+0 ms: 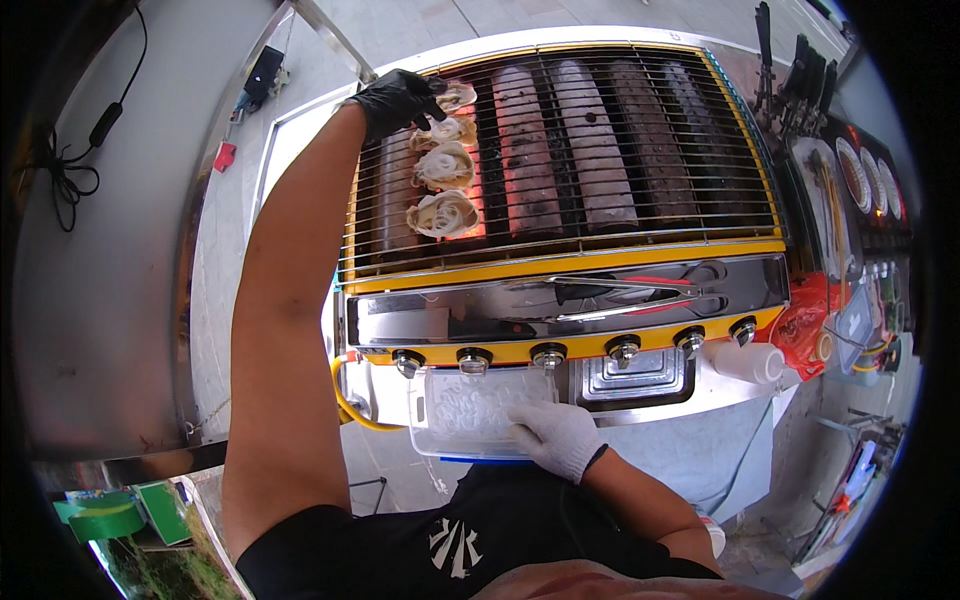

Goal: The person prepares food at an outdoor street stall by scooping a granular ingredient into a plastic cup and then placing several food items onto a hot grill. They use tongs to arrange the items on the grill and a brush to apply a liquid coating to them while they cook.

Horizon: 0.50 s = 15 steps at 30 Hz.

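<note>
My left hand [401,101], in a black glove, reaches to the far left of a gas grill [525,262]. Its fingers are at the edge of the farthest shell [456,96]; whether they grip anything is unclear. Nearer on the wire rack lie several more opened shells, likely oysters, topped with white strands: one partly by the hand [448,131], one in the middle [445,166] and the nearest [443,214]. A burner glows beneath them. My right hand [559,437], in a white knit glove, holds the near right rim of a clear plastic container [480,409] with white strands inside.
Metal tongs [630,283] and a knife [491,328] lie on the grill's front ledge, above the knobs. A lidded metal pan [634,377] and a white bottle [750,362] are below right. Skewers [834,217] and a red plastic bag [802,322] stand right; a yellow hose [349,409] curves left.
</note>
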Each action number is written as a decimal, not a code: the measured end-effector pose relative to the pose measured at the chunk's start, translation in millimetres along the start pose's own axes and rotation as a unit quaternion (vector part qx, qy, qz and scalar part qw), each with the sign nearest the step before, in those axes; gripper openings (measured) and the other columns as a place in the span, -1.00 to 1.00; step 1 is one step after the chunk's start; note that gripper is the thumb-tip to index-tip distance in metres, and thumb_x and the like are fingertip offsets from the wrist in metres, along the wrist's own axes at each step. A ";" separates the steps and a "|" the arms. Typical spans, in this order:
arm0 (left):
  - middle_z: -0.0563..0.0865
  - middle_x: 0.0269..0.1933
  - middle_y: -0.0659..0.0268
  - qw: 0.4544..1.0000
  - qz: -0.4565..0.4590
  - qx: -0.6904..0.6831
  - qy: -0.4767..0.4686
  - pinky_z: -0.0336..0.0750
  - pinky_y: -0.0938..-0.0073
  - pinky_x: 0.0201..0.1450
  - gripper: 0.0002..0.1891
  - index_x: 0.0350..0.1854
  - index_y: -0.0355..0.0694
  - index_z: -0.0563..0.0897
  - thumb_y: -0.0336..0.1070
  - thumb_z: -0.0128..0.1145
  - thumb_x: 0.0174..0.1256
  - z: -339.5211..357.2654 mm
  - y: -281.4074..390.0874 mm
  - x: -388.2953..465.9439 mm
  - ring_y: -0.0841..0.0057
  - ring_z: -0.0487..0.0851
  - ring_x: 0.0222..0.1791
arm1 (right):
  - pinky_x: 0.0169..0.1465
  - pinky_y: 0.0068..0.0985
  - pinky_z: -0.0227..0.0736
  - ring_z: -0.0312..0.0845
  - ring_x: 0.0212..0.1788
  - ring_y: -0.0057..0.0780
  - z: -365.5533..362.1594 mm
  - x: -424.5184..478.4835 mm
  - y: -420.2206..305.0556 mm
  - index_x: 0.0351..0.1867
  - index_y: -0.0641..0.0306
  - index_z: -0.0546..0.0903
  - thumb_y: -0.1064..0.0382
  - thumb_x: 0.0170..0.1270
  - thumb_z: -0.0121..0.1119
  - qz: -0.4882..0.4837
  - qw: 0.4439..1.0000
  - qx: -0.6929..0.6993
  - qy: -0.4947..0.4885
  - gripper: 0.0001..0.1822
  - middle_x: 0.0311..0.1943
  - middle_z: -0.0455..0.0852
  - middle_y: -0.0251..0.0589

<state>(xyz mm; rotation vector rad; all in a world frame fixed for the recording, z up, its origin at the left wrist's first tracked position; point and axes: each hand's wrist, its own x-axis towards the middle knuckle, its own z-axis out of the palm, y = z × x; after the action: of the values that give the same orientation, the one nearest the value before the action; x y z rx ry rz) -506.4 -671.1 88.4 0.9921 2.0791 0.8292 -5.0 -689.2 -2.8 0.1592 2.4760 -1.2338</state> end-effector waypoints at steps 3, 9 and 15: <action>0.88 -0.16 0.18 0.991 0.042 0.054 0.117 0.66 0.40 -0.21 -0.71 0.12 -0.29 0.75 -0.29 0.26 0.46 -5.3 -14.3 1.5 0.52 0.73 -0.39 | -0.07 -0.11 0.63 0.75 -0.13 0.01 7.5 0.8 5.8 0.09 0.06 0.66 0.02 0.47 0.08 -0.013 0.999 -0.034 -0.024 -0.68 -0.18 0.80 0.02; 0.83 0.07 0.04 0.941 0.026 0.215 0.261 0.60 0.49 0.13 -0.51 0.28 -0.28 0.68 -0.17 0.37 0.35 21.9 31.5 -77.8 0.48 0.79 -0.04 | -0.07 -0.07 0.62 0.74 -0.14 0.01 -3.2 0.2 -16.4 -0.01 0.08 0.69 0.05 0.46 0.08 0.037 0.995 -0.074 -0.062 -0.72 -0.23 0.79 0.01; 0.83 -0.05 0.00 0.937 0.108 0.160 0.292 0.64 0.42 0.06 -0.52 0.28 -0.29 0.66 -0.14 0.34 0.41 94.1 12.9 -179.8 0.30 0.84 -0.08 | 0.01 -0.14 0.61 0.72 -0.08 -0.02 15.1 -7.1 -11.6 -0.12 0.11 0.73 0.03 0.48 0.06 -0.004 0.994 -0.101 0.026 -0.71 -0.17 0.76 -0.04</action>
<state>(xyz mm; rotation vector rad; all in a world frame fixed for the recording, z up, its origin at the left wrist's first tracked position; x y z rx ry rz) -341.4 -789.5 99.0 1.2779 2.7113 1.0085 2.7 -707.8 0.3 0.1290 2.6312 -0.9850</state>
